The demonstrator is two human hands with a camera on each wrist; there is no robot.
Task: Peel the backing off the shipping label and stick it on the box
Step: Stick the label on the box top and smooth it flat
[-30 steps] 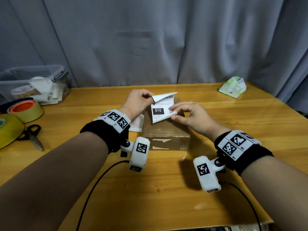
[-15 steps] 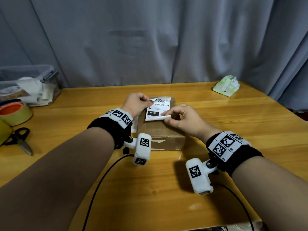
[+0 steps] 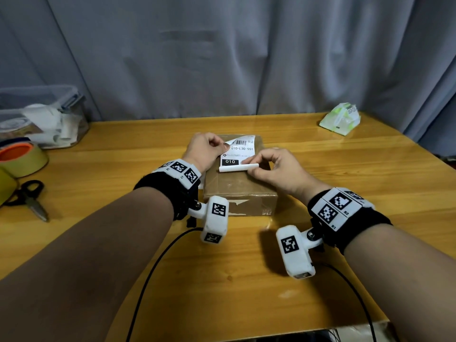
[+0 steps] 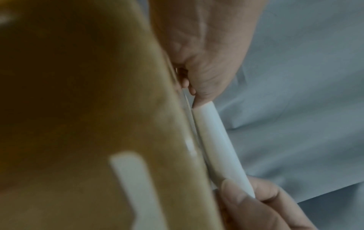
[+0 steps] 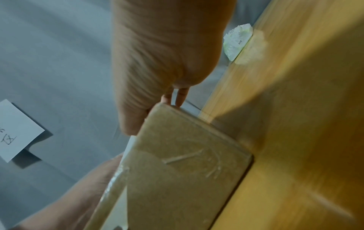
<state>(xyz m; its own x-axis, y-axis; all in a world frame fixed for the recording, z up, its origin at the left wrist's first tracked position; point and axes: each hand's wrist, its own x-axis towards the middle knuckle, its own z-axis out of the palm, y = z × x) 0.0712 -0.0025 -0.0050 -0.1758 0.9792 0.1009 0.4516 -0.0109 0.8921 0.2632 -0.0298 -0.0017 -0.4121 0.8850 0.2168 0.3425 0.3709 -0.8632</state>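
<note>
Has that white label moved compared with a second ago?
Yes. The label has come down from tilted above the box to lying almost flat on its top, held by both hands.

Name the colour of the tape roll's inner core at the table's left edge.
Orange, inside the yellowish tape roll; the head view shows it best.

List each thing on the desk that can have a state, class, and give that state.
shipping label: printed side up on the box, near edge curled up
box: closed, flat on the table
left hand: pinches the label's far corner
right hand: pinches the curled edge
scissors: lying closed
plastic tub: lid on
</note>
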